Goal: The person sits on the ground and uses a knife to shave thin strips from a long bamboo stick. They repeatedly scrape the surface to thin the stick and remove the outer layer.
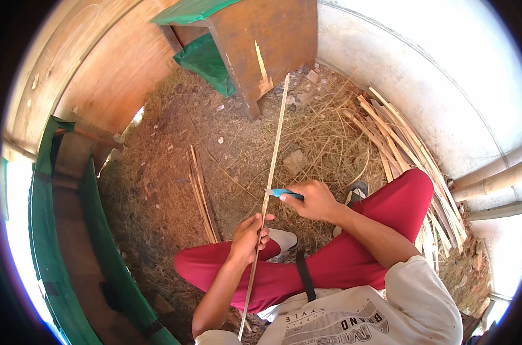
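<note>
A long, thin bamboo strip [277, 138] runs from near my lap out toward the wooden cabinet. My left hand [250, 236] is closed around its lower part, just above my red trousers. In my right hand [314, 200] is a blue utility knife [286, 194], gripped by its handle. The knife's blade end meets the strip a little beyond my left hand. Part of the knife's handle is hidden by my fingers.
Several split bamboo strips [407, 146] lie piled along the white wall at right. A few more strips [202, 198] rest on the ground at left. The brown cabinet [267, 43] stands ahead, and a green-covered bench [88, 230] lines the left. Shavings and a stone [296, 162] litter the dirt.
</note>
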Available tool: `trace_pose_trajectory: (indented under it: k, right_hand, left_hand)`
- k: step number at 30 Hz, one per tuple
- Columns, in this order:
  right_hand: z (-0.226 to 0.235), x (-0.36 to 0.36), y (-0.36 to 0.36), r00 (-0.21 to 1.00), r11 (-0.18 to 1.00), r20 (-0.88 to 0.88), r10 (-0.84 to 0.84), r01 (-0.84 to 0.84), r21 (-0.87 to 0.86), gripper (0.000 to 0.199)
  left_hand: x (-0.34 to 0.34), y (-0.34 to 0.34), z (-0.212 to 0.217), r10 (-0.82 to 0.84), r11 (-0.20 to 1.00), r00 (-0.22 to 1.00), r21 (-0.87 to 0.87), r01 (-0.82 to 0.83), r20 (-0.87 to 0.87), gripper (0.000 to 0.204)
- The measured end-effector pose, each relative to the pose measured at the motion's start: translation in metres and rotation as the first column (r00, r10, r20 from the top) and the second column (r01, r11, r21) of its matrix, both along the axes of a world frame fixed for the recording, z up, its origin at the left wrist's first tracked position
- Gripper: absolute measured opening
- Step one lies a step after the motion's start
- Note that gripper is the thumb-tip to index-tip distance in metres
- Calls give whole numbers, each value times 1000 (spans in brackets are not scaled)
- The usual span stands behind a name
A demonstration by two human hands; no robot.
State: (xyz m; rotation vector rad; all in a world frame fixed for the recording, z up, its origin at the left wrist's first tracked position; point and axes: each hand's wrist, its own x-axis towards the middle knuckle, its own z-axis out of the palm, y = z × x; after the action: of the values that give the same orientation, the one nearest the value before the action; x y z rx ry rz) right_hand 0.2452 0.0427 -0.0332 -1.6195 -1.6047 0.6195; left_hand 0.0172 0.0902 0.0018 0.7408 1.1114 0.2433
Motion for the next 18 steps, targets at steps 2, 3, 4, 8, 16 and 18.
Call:
trace_pose_trajectory:
  k: [2, 3, 4, 8, 16, 18]
  right_hand:
    - [1, -2, -1, 999, 999, 36, -9, 8, 34, 34]
    - [1, -2, -1, 998, 999, 55, -20, 18, 36, 34]
    - [1, -3, -2, 997, 999, 74, -30, 27, 39, 34]
    - [-1, -1, -1, 988, 999, 154, -24, 29, -29, 37]
    - [-5, -3, 0, 969, 998, 237, -65, 65, 6, 39]
    - [-9, -3, 1, 970, 998, 236, -65, 65, 9, 40]
  left_hand:
    - [3, 2, -5, -4, 1000, 1000, 19, 5, -20, 35]
    - [5, 3, -6, -16, 999, 999, 36, 17, -31, 35]
    - [7, 4, -7, -27, 998, 999, 53, 29, -41, 35]
    - [19, -1, -3, 24, 993, 996, 113, -13, -91, 31]
    - [18, -5, -10, 89, 988, 986, 141, -69, -139, 32]
    - [20, -7, -8, 97, 986, 983, 148, -74, -156, 32]
